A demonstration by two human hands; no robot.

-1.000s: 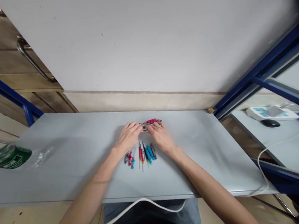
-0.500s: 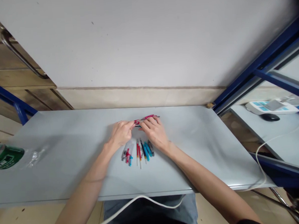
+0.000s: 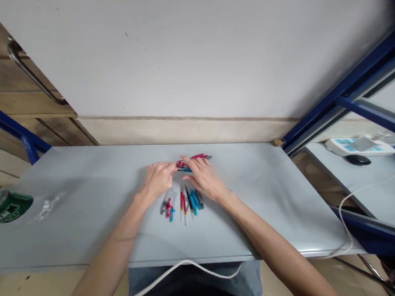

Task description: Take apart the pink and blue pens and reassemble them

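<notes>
Beyond the loose pen parts lies a small bunch of red and blue pens (image 3: 199, 156), partly covered by my hands. My left hand (image 3: 159, 177) is closed at the left end of the bunch, its fingertips pinching pen ends too small to tell apart. Over the right part of the bunch, my right hand (image 3: 204, 176) has thumb and fingers spread. Nearer me are clear barrels with coloured grips (image 3: 168, 208), thin red and dark refills (image 3: 184, 201), and blue and dark pen parts (image 3: 195, 202).
A green-labelled bottle (image 3: 10, 206) lies at the left of the grey table (image 3: 269, 197). On the right side table are a black mouse (image 3: 357, 160) and a white device (image 3: 336, 147). A white cable (image 3: 345, 219) crosses the right edge; another hangs before my lap.
My right hand's thumb and fingers have spread apart, uncovering more of the red and blue pens. My left hand has stayed at the bunch's left end. The view has shifted slightly.
</notes>
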